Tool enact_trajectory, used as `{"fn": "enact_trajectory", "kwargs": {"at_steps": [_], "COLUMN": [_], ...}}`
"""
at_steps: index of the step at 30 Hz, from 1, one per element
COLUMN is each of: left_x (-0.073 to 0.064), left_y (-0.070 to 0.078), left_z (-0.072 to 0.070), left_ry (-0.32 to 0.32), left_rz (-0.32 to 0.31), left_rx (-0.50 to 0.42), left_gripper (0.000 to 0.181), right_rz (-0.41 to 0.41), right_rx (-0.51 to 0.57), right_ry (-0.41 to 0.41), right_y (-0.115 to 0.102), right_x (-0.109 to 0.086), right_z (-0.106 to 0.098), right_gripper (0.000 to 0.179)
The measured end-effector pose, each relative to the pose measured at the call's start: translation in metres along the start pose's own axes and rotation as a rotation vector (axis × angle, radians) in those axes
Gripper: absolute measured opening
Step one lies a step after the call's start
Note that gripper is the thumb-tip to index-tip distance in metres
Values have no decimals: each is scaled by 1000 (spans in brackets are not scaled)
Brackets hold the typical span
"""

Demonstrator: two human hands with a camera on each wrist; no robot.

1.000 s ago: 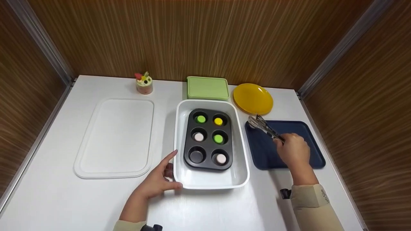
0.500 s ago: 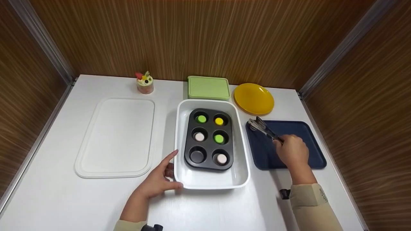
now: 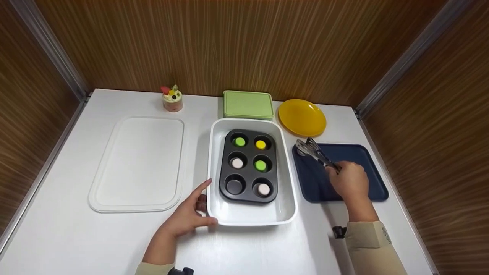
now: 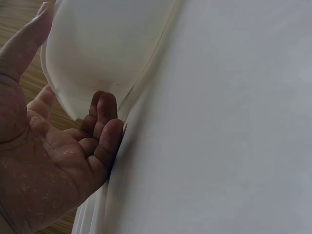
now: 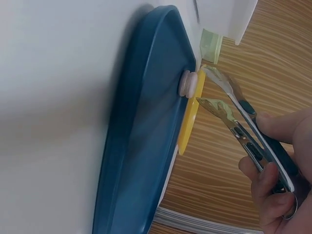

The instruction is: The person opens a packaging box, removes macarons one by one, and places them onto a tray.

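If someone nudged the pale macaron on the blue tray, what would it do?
The macaron lies flat, so it would probably slide rather than roll. Its rounded edges might slip between the tongs. Being small beside the tray, it's likely light.

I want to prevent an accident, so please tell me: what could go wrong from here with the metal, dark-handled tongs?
The metal tongs in the right hand have their arms apart near the round, pale pink macaron-like piece, which lies close to a corner of the dark blue rectangular tray; a clumsy pinch might push it off.

The deep white rectangular bin has a raised rim, which the tongs could knock if moved to the black six-cup muffin tin inside.
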State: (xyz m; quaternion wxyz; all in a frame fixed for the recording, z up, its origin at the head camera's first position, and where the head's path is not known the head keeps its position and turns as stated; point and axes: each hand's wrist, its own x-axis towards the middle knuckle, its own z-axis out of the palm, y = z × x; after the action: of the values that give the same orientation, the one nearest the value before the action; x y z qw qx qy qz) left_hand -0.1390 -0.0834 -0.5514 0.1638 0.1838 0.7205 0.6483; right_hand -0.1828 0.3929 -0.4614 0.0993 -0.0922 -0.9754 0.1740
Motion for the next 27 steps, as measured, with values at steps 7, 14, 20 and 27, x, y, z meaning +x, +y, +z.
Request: {"fn": "enact_trajectory", "kwargs": {"at_steps": [7, 14, 20, 27], "left_x": [0, 1, 0, 0], "left_y": [0, -1, -3, -3], "left_z": [0, 0, 0, 0], "left_ry": [-5, -5, -7, -18], "left_rz": [3, 5, 1, 29], "left_rx": [-20, -8, -6, -25], "left_gripper": [112, 113, 113, 112], "right_rz": [-73, -158, -192, -243], "right_rx": [36, 82, 141, 193], "right_ry": [122, 207, 236, 257], "right_y": [-5, -18, -31, -49], "right_x": [-6, -11, -16, -19], "right_z": [0, 2, 8, 16], "right_gripper": [25, 22, 22, 20]}}
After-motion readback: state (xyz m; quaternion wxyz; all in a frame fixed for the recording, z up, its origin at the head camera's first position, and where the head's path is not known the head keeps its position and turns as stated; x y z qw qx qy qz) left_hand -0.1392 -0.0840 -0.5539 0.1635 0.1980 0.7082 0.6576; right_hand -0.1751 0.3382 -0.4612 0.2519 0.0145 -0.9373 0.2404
